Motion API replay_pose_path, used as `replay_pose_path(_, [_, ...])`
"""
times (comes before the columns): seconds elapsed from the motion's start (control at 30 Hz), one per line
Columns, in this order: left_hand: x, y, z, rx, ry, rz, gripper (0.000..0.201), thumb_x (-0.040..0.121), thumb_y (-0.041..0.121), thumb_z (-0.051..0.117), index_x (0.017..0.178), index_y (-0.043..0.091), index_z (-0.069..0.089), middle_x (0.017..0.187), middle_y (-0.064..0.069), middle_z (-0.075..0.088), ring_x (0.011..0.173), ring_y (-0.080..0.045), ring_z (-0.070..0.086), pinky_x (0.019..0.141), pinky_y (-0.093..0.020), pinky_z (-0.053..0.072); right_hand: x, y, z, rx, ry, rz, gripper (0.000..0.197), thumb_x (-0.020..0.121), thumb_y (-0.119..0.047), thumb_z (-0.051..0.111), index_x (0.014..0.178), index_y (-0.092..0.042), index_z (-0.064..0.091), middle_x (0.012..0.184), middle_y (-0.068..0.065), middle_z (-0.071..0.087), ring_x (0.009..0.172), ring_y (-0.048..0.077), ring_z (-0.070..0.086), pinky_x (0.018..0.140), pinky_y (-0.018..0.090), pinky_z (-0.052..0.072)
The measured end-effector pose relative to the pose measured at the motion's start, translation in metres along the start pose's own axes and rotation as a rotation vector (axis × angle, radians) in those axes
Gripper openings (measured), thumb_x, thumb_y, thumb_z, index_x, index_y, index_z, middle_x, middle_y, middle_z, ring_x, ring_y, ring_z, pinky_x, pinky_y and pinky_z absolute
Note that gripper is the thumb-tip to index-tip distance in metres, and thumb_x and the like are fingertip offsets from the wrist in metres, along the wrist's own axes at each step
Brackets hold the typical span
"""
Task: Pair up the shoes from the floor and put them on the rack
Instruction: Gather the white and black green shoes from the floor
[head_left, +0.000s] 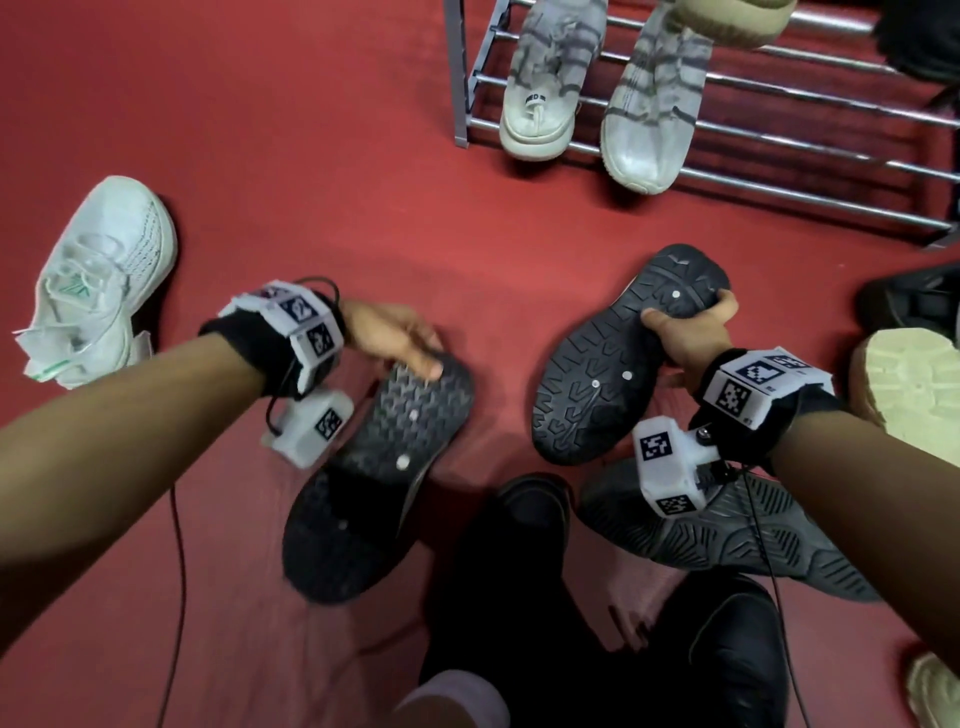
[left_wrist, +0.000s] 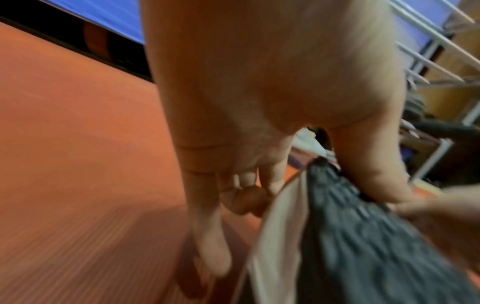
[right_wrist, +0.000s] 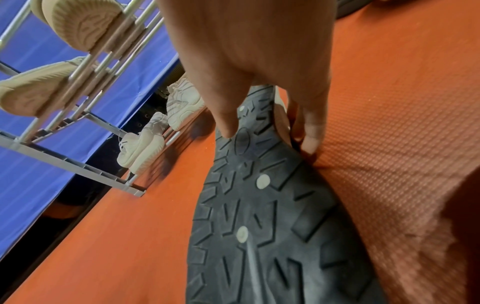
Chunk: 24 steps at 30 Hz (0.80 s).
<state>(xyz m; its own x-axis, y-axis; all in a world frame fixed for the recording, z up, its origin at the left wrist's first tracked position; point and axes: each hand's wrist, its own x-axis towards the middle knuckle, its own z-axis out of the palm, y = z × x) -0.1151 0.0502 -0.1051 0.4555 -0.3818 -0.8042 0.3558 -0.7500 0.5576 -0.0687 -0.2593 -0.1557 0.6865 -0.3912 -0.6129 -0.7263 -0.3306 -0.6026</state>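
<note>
In the head view my left hand (head_left: 415, 358) grips the toe end of a black shoe (head_left: 379, 478) turned sole-up over the red floor. The left wrist view is blurred; the thumb (left_wrist: 376, 181) presses the dark sole (left_wrist: 363, 236) and the fingers curl under its pale edge. My right hand (head_left: 680, 325) grips a second black-soled shoe (head_left: 608, 374), also sole-up, thumb on the tread (right_wrist: 259, 205). The metal rack (head_left: 779, 140) stands at the back right with a pale grey pair (head_left: 602, 93) on its lowest bars.
A white sneaker (head_left: 104, 275) lies on the floor at left. A dark grey sole (head_left: 727, 540) lies under my right wrist. A beige sole (head_left: 914, 389) and a black shoe (head_left: 914, 301) sit at the right edge. Beige shoes (right_wrist: 78, 26) fill upper rack shelves. My dark-clad legs (head_left: 519, 597) are below.
</note>
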Motion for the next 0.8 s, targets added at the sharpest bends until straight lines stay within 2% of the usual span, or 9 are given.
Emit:
replay_pose_path(0.07, [-0.001, 0.019, -0.019, -0.076, 0.199, 0.036, 0.032, 0.074, 0.03, 0.071, 0.093, 0.005, 0.066, 0.076, -0.005, 0.064, 0.067, -0.015, 0.058, 0.072, -0.028, 0.046, 0.001, 0.001, -0.001, 0.011, -0.004, 0.005, 0.088, 0.077, -0.027, 0.072, 0.141, -0.032, 0.011, 0.12, 0.009, 0.049, 0.094, 0.032, 0.061, 0.069, 0.047, 0.057])
replay_pose_path(0.17, [0.002, 0.043, -0.04, -0.263, 0.492, 0.095, 0.013, 0.088, 0.022, 0.063, 0.077, 0.014, 0.062, 0.055, 0.006, 0.062, 0.045, -0.005, 0.054, 0.054, -0.02, 0.041, 0.009, 0.004, -0.002, 0.039, 0.01, 0.026, 0.083, 0.082, -0.014, 0.069, 0.141, -0.029, 0.012, 0.112, 0.009, 0.048, 0.083, 0.027, 0.058, 0.04, 0.027, 0.049])
replay_pose_path(0.27, [-0.004, 0.07, -0.055, -0.38, 0.706, 0.256, 0.01, 0.09, 0.012, 0.058, 0.086, 0.015, 0.066, 0.054, 0.014, 0.065, 0.05, 0.003, 0.057, 0.062, -0.02, 0.048, 0.015, 0.008, -0.001, 0.052, -0.014, 0.032, 0.08, 0.083, -0.012, 0.067, 0.14, -0.026, 0.012, 0.106, 0.01, 0.045, 0.063, 0.018, 0.047, 0.028, 0.014, 0.038])
replay_pose_path(0.37, [-0.027, 0.099, -0.066, -0.372, 0.809, 0.511, 0.029, 0.086, 0.009, 0.061, 0.115, 0.008, 0.06, 0.082, 0.016, 0.067, 0.069, 0.009, 0.06, 0.075, -0.01, 0.048, 0.019, 0.009, -0.003, 0.06, -0.034, 0.034, 0.079, 0.083, -0.01, 0.066, 0.138, -0.028, 0.012, 0.106, 0.01, 0.043, 0.059, 0.016, 0.042, 0.028, 0.013, 0.037])
replay_pose_path(0.47, [-0.058, 0.115, -0.069, -0.292, 0.798, 0.777, 0.053, 0.069, 0.022, 0.07, 0.118, 0.014, 0.052, 0.104, 0.009, 0.06, 0.09, 0.007, 0.06, 0.084, -0.015, 0.045, 0.02, 0.008, -0.005, 0.103, -0.063, 0.054, 0.08, 0.083, -0.005, 0.065, 0.137, -0.029, 0.012, 0.103, 0.011, 0.045, 0.058, 0.017, 0.041, 0.028, 0.013, 0.036])
replay_pose_path(0.53, [-0.071, 0.115, -0.071, -0.166, 0.755, 0.809, 0.063, 0.062, 0.021, 0.072, 0.121, 0.019, 0.048, 0.114, 0.003, 0.057, 0.103, 0.0, 0.058, 0.091, -0.021, 0.046, 0.017, 0.007, -0.008, 0.119, -0.067, 0.045, 0.078, 0.084, -0.004, 0.063, 0.139, -0.026, 0.012, 0.088, 0.007, 0.048, 0.056, 0.015, 0.042, 0.028, 0.012, 0.036])
replay_pose_path(0.63, [-0.078, 0.104, -0.069, 0.082, 0.521, 0.599, 0.078, 0.054, 0.013, 0.078, 0.121, 0.039, 0.047, 0.124, -0.005, 0.052, 0.117, -0.018, 0.052, 0.103, -0.033, 0.043, 0.007, 0.002, -0.013, 0.14, -0.064, 0.022, 0.072, 0.086, -0.019, 0.062, 0.139, -0.024, 0.013, 0.073, 0.002, 0.045, 0.052, 0.013, 0.043, 0.032, 0.015, 0.04])
replay_pose_path(0.7, [-0.069, 0.09, -0.057, 0.218, 0.27, 0.405, 0.069, 0.061, 0.014, 0.08, 0.114, 0.047, 0.051, 0.119, 0.001, 0.053, 0.118, -0.021, 0.05, 0.099, -0.027, 0.042, 0.003, -0.002, -0.015, 0.163, -0.082, 0.045, 0.07, 0.087, -0.029, 0.059, 0.141, -0.024, 0.014, 0.068, 0.003, 0.043, 0.05, 0.013, 0.041, 0.042, 0.023, 0.04])
replay_pose_path(0.8, [-0.036, 0.066, -0.024, 0.231, 0.175, 0.181, 0.05, 0.078, 0.012, 0.073, 0.121, 0.03, 0.055, 0.124, 0.004, 0.052, 0.117, -0.013, 0.046, 0.089, -0.013, 0.037, 0.0, -0.007, -0.016, 0.161, -0.094, 0.078, 0.067, 0.088, -0.033, 0.056, 0.141, -0.022, 0.016, 0.072, 0.005, 0.045, 0.053, 0.016, 0.044, 0.044, 0.027, 0.041])
